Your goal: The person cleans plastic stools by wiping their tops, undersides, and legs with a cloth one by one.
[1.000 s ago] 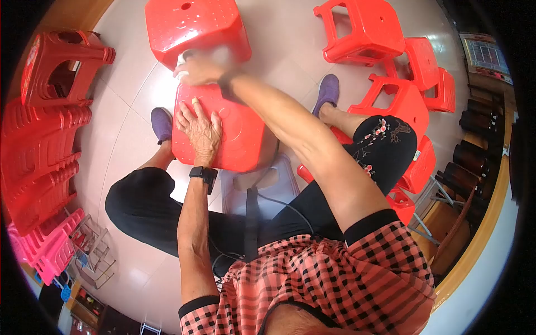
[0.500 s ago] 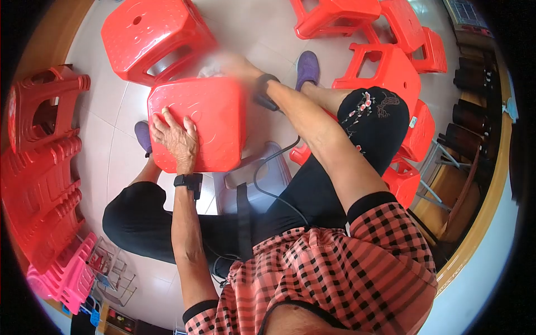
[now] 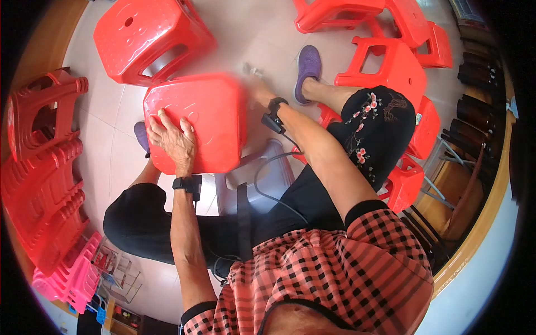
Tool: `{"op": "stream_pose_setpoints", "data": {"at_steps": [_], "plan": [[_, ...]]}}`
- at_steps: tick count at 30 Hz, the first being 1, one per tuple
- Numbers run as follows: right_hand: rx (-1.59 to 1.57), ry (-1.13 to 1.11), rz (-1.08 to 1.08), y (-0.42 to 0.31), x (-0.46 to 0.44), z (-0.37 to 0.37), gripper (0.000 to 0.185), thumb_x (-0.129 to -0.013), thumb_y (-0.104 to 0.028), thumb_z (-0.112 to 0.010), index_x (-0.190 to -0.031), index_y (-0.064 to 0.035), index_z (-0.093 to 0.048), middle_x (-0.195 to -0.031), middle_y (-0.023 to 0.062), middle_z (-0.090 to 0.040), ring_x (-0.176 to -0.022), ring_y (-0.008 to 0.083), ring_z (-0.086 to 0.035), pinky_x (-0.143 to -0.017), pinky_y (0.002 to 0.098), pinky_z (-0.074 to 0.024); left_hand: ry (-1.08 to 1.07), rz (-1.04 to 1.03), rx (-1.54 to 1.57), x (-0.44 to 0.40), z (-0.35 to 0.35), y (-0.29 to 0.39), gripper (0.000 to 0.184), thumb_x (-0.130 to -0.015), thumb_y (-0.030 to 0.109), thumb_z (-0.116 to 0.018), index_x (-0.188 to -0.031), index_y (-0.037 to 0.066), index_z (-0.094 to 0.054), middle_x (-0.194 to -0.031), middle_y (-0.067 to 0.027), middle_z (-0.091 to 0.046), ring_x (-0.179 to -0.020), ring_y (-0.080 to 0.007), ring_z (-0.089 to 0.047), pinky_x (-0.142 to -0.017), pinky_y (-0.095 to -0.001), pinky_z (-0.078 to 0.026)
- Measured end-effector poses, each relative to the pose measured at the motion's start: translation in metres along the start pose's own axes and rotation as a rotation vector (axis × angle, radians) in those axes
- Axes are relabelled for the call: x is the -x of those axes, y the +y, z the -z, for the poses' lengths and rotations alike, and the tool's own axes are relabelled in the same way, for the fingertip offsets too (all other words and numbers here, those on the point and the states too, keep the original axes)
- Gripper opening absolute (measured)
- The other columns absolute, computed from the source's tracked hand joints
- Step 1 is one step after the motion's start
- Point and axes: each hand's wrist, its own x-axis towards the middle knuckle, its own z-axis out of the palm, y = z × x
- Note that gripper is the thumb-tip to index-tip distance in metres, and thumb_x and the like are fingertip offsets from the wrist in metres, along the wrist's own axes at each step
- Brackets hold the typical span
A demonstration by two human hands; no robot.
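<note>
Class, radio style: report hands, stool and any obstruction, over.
Left hand spread on red stool. Right hand blurred beside it, pale item at its fingertips. Second red stool close beyond; nothing visibly blocking.

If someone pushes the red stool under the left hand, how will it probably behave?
The red stool probably feels stiff: its moulded top looks flat under the spread left hand. It may be slippery to grip, as the surface looks glossy. It seems unlikely to roll, given its straight-edged, squarish shape.
</note>
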Motion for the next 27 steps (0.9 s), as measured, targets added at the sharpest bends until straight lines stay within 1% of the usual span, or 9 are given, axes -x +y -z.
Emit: {"op": "stream_pose_setpoints", "data": {"at_steps": [8, 10, 13, 16, 19, 22, 25, 26, 27], "plan": [[-0.199, 0.134, 0.194, -0.058, 0.074, 0.004, 0.045, -0.082, -0.016, -0.055, -0.126, -0.0080, -0.051, -0.106, 0.0162, -0.062, -0.098, 0.0282, -0.060, -0.083, 0.0411, -0.0478, 0.064, -0.022, 0.016, -0.001, -0.006, -0.003, 0.063, -0.088, 0.037, -0.055, -0.137, 0.001, -0.039, -0.140, -0.0306, -0.031, -0.130, -0.0469, -0.026, -0.105, -0.0582, -0.022], [0.045, 0.244, 0.302, -0.055, 0.092, 0.001, 0.045, -0.081, -0.016, -0.056, -0.125, -0.0077, -0.051, -0.106, 0.0151, -0.062, -0.097, 0.0270, -0.060, -0.083, 0.0406, -0.0478, 0.065, -0.019, 0.019, -0.001, -0.005, -0.003, 0.063, -0.088, 0.036, -0.055, -0.137, 0.001, -0.039, -0.139, -0.0304, -0.031, -0.129, -0.0470, -0.026, -0.104, -0.0581, -0.023], [-0.042, 0.300, 0.467, 0.020, 0.067, -0.033, 0.043, -0.080, -0.017, -0.058, -0.122, -0.0077, -0.054, -0.100, 0.0130, -0.062, -0.095, 0.0243, -0.060, -0.081, 0.0387, -0.0490, 0.069, -0.029, 0.007, 0.000, -0.009, -0.007, 0.062, -0.087, 0.037, -0.055, -0.136, 0.001, -0.040, -0.139, -0.0303, -0.031, -0.129, -0.0474, -0.027, -0.104, -0.0581, -0.024], [-0.047, 0.010, 0.178, 0.080, 0.074, -0.054, 0.035, -0.082, -0.017, -0.059, -0.115, -0.0069, -0.058, -0.093, 0.0124, -0.065, -0.090, 0.0238, -0.063, -0.079, 0.0372, -0.0511, 0.070, -0.020, 0.006, -0.002, -0.005, -0.004, 0.063, -0.087, 0.038, -0.055, -0.136, 0.001, -0.041, -0.138, -0.0300, -0.032, -0.128, -0.0477, -0.028, -0.104, -0.0582, -0.024], [0.074, -0.602, -0.192, 0.065, 0.149, -0.040, 0.026, -0.087, -0.022, -0.060, -0.107, -0.0054, -0.063, -0.089, 0.0108, -0.067, -0.084, 0.0232, -0.065, -0.079, 0.0399, -0.0524, 0.080, -0.012, -0.010, -0.002, -0.010, -0.006, 0.063, -0.086, 0.038, -0.055, -0.135, 0.001, -0.042, -0.138, -0.0298, -0.033, -0.128, -0.0476, -0.029, -0.104, -0.0583, -0.024], [-0.463, -0.574, -0.619, 0.080, 0.127, -0.049, 0.028, -0.089, -0.026, -0.059, -0.109, -0.0068, -0.064, -0.090, 0.0086, -0.067, -0.084, 0.0219, -0.065, -0.077, 0.0444, -0.0529, 0.073, -0.006, 0.011, -0.001, -0.012, -0.008, 0.062, -0.087, 0.039, -0.054, -0.137, 0.003, -0.041, -0.138, -0.0291, -0.034, -0.128, -0.0475, -0.028, -0.104, -0.0593, -0.024], [-0.169, -0.314, -0.408, 0.059, 0.100, -0.039, 0.029, -0.090, -0.030, -0.057, -0.107, -0.0069, -0.065, -0.086, 0.0071, -0.065, -0.081, 0.0213, -0.065, -0.071, 0.0459, -0.0527, 0.084, -0.018, 0.018, -0.003, -0.012, -0.007, 0.062, -0.088, 0.040, -0.053, -0.136, 0.003, -0.041, -0.138, -0.0292, -0.033, -0.128, -0.0475, -0.028, -0.103, -0.0594, -0.024], [-0.070, -0.383, 0.109, 0.077, 0.067, -0.026, 0.029, -0.090, -0.029, -0.057, -0.106, -0.0065, -0.065, -0.086, 0.0070, -0.065, -0.080, 0.0213, -0.065, -0.069, 0.0452, -0.0522, 0.084, -0.015, 0.019, -0.003, -0.011, -0.007, 0.062, -0.087, 0.039, -0.054, -0.136, 0.003, -0.041, -0.137, -0.0297, -0.033, -0.127, -0.0477, -0.028, -0.104, -0.0597, -0.024], [-0.057, -0.432, 0.287, 0.067, 0.049, -0.014, 0.030, -0.089, -0.029, -0.057, -0.106, -0.0056, -0.064, -0.087, 0.0075, -0.064, -0.081, 0.0211, -0.064, -0.068, 0.0442, -0.0517, 0.082, -0.011, 0.020, -0.002, -0.010, -0.006, 0.063, -0.086, 0.038, -0.054, -0.136, 0.002, -0.041, -0.137, -0.0302, -0.033, -0.127, -0.0479, -0.028, -0.104, -0.0599, -0.024]]}}
